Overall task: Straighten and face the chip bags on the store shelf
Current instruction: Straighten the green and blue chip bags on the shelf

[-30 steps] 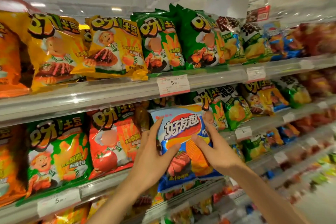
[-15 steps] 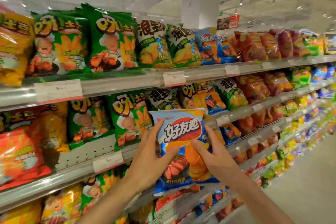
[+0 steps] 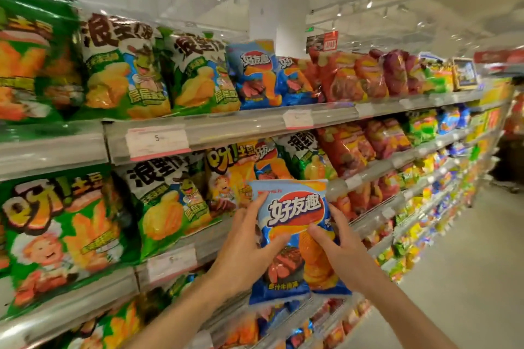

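Both hands' grip clamped on blue chip bag w/ shelf behind, aisle floor rt.

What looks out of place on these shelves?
The blue bag is off the shelf, held in front of it by the left hand and right hand. Matching blue bags sit on the top shelf. On the middle shelf, another blue bag is wedged behind an orange bag.

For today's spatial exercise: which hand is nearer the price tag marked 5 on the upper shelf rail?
Left. The left hand is below and right of the price tag; the right hand is further right, across the blue bag.
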Action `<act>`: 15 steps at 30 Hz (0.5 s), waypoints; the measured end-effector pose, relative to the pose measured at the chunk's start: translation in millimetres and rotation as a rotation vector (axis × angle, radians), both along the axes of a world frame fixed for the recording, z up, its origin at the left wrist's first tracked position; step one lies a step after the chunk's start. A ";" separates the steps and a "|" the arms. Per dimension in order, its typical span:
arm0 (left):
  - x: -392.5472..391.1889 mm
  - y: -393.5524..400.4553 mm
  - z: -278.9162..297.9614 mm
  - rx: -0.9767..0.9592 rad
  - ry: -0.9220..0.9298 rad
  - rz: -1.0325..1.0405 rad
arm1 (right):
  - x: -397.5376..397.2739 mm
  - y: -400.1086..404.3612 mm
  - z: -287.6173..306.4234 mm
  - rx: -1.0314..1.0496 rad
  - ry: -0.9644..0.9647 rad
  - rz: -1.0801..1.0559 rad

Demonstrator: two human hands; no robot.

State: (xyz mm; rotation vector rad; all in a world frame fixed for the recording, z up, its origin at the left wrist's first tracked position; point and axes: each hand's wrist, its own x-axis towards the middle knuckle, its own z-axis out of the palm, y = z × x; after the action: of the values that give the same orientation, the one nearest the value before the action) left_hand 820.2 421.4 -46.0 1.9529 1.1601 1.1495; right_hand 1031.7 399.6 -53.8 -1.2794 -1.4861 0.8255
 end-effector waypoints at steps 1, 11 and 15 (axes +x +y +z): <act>12.2 12.8 0.3 -0.002 -0.004 -0.007 | 9.9 11.8 2.3 0.000 -0.008 -0.008; 107.6 148.9 12.8 -0.006 -0.004 0.047 | 100.7 140.8 34.7 -0.020 -0.040 -0.013; 133.7 175.0 18.2 0.010 -0.045 0.088 | 127.4 181.8 34.9 0.004 0.001 0.044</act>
State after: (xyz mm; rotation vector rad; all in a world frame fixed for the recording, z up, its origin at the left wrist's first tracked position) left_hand 954.0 596.4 -27.8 1.8896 1.2298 1.2405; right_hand 1159.1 581.4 -18.9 -1.2473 -1.5184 0.8515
